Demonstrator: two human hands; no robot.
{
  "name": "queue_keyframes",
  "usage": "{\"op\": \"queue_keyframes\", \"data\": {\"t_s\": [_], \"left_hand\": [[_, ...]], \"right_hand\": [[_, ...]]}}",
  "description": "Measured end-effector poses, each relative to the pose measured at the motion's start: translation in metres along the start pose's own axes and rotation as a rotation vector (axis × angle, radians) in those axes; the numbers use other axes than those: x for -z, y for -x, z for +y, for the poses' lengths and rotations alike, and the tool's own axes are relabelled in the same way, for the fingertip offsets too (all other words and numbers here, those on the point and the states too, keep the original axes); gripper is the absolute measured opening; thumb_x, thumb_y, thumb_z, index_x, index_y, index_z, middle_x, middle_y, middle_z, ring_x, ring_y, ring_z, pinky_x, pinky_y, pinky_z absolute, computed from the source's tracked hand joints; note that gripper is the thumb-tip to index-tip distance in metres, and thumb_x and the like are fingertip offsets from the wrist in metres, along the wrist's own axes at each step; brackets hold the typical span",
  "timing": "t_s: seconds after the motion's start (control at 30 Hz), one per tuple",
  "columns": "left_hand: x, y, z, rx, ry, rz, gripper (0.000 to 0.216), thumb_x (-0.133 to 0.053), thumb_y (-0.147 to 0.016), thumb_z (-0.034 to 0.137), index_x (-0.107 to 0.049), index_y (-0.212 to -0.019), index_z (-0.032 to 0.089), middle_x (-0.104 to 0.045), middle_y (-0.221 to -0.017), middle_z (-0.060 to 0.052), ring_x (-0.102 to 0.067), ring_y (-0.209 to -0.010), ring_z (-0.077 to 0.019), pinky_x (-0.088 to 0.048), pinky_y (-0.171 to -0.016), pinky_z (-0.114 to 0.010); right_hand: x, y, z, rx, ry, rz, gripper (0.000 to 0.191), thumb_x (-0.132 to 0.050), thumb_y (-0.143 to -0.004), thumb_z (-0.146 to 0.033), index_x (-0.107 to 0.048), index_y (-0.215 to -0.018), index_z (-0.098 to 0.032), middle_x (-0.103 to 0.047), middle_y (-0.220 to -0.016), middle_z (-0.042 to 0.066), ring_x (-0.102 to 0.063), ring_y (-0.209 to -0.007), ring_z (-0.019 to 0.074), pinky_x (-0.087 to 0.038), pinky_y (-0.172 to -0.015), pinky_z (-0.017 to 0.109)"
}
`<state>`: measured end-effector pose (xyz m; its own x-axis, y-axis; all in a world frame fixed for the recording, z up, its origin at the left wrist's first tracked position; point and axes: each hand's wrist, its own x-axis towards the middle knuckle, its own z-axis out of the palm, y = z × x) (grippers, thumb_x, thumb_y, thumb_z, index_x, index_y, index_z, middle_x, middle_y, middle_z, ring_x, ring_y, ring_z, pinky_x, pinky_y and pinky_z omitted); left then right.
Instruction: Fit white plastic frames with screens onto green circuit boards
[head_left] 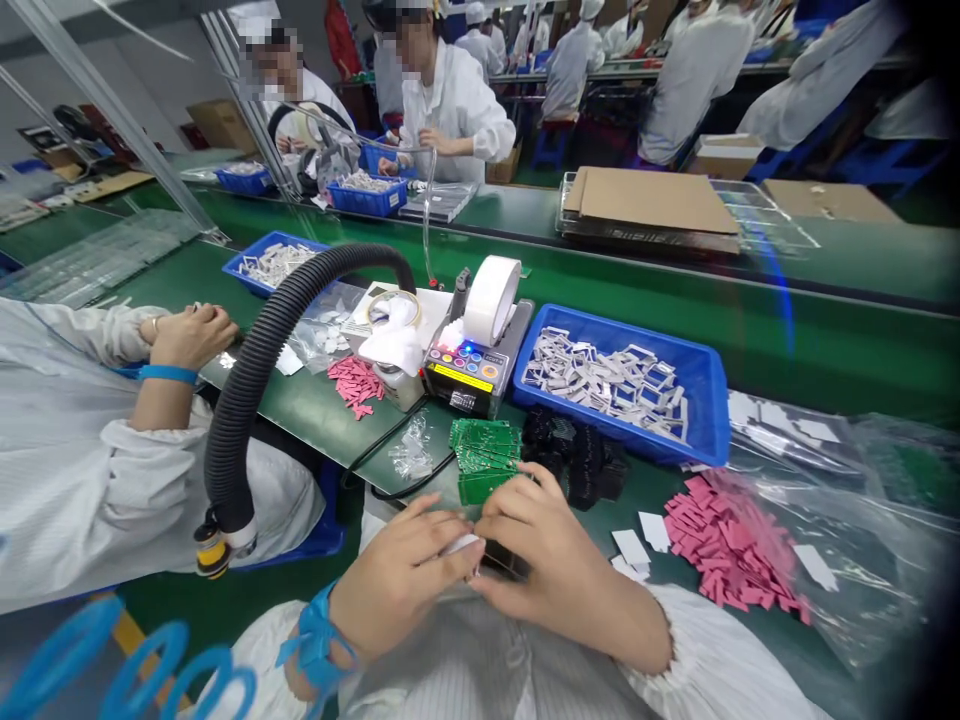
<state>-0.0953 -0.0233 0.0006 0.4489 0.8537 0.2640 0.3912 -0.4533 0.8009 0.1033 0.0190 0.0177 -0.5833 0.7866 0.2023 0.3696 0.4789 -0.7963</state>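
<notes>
At the table's near edge, my left hand [401,575], with a blue strap [322,635] at its wrist, pinches a small white piece [463,544]. My right hand [555,550] curls in from the other side, its fingertips meeting the left ones. Beneath its fingers shows part of a dark object [504,560], mostly covered, so its kind is unclear. Just beyond the fingers lie green circuit boards [484,455] in a stack. Black parts [574,455] are heaped to their right, and small clear plastic pieces [412,447] lie to their left.
A tape dispenser [469,375] with a white tape roll [492,300] stands behind the boards. Right of it is a blue bin [712,400] of white frames. Pink strips [731,545] lie by a plastic bag. A black hose [240,420] arches at left, beside a co-worker's hand [191,335].
</notes>
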Motion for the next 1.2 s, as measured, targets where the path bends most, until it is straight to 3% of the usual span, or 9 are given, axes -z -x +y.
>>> {"op": "queue_keyframes", "data": {"t_s": [0.1,0.2,0.33,0.43,0.57,0.8,0.93,1.07,1.2], "left_hand": [[-0.005,0.024,-0.023,0.410,0.433,0.278,0.025,-0.064,-0.077,0.017,-0.072,-0.099,0.025,-0.073,-0.104,-0.009,-0.065,-0.103,-0.0230,-0.032,-0.109,-0.047],[-0.006,0.065,-0.056,0.788,1.083,0.743,0.021,-0.058,-0.083,0.019,-0.073,-0.098,0.017,-0.073,-0.104,-0.011,-0.066,-0.102,-0.0214,-0.042,-0.103,-0.039],[0.009,0.130,-0.096,0.697,1.584,1.169,0.034,-0.038,-0.094,0.025,-0.071,-0.101,0.018,-0.075,-0.099,-0.010,-0.069,-0.095,-0.0187,-0.055,-0.088,-0.032],[0.027,0.164,-0.110,0.601,1.557,1.356,0.035,-0.040,-0.093,0.021,-0.056,-0.124,0.028,-0.074,-0.104,-0.005,-0.068,-0.099,-0.0176,-0.055,-0.088,-0.030],[0.039,0.179,-0.117,0.679,1.483,1.388,0.049,-0.042,-0.091,0.016,-0.038,-0.138,0.027,-0.073,-0.106,-0.007,-0.066,-0.103,-0.0201,-0.055,-0.090,-0.036],[0.036,0.163,-0.109,0.572,1.542,1.358,0.032,-0.037,-0.094,0.021,-0.066,-0.108,0.021,-0.074,-0.102,-0.007,-0.066,-0.101,-0.0189,-0.054,-0.090,-0.034],[0.040,0.153,-0.100,0.540,1.599,1.367,0.034,-0.036,-0.095,0.025,-0.067,-0.106,0.018,-0.074,-0.101,-0.008,-0.067,-0.100,-0.0187,-0.055,-0.090,-0.032],[0.026,0.125,-0.093,0.519,1.681,1.321,0.038,-0.030,-0.096,0.024,-0.061,-0.117,0.017,-0.074,-0.101,-0.010,-0.067,-0.100,-0.0174,-0.055,-0.090,-0.033],[-0.004,0.072,-0.067,0.596,1.766,1.107,0.043,-0.026,-0.097,0.018,-0.068,-0.105,0.018,-0.075,-0.100,-0.008,-0.068,-0.097,-0.0153,-0.054,-0.091,-0.032]], "right_hand": [[-0.006,-0.020,0.008,-0.471,-0.663,0.042,0.019,-0.078,-0.060,-0.030,-0.068,-0.071,-0.018,-0.060,-0.071,0.000,-0.052,-0.072,0.0147,-0.041,-0.081,0.036],[-0.007,-0.041,0.023,-0.740,-1.001,0.205,0.020,-0.069,-0.073,-0.033,-0.066,-0.086,-0.018,-0.057,-0.070,-0.003,-0.050,-0.059,0.0092,-0.045,-0.065,0.027],[-0.012,-0.064,0.037,-0.919,-1.186,0.355,0.007,-0.056,-0.085,-0.021,-0.059,-0.088,-0.015,-0.052,-0.064,-0.004,-0.047,-0.049,0.0047,-0.046,-0.053,0.020],[-0.020,-0.079,0.037,-0.983,-1.270,0.469,0.011,-0.052,-0.089,-0.017,-0.053,-0.079,-0.014,-0.049,-0.061,-0.005,-0.046,-0.047,0.0030,-0.043,-0.049,0.016],[-0.030,-0.094,0.034,-1.024,-1.302,0.567,0.013,-0.053,-0.091,-0.023,-0.054,-0.084,-0.012,-0.050,-0.065,-0.006,-0.045,-0.047,0.0031,-0.040,-0.043,0.015],[-0.038,-0.103,0.040,-1.048,-1.267,0.613,0.019,-0.054,-0.091,-0.029,-0.057,-0.101,-0.013,-0.059,-0.085,0.001,-0.055,-0.062,0.0072,-0.048,-0.051,0.020],[-0.036,-0.102,0.038,-1.009,-1.237,0.611,0.015,-0.053,-0.091,-0.027,-0.056,-0.092,-0.013,-0.054,-0.073,-0.003,-0.047,-0.051,0.0042,-0.040,-0.044,0.016],[-0.030,-0.085,0.013,-0.874,-1.222,0.522,0.019,-0.068,-0.078,-0.025,-0.053,-0.072,-0.014,-0.043,-0.059,-0.007,-0.038,-0.047,0.0038,-0.028,-0.039,0.015],[-0.025,-0.051,-0.021,-0.735,-1.195,0.346,0.029,-0.078,-0.064,-0.032,-0.055,-0.064,-0.015,-0.042,-0.056,-0.006,-0.036,-0.051,0.0065,-0.031,-0.045,0.018]]}}
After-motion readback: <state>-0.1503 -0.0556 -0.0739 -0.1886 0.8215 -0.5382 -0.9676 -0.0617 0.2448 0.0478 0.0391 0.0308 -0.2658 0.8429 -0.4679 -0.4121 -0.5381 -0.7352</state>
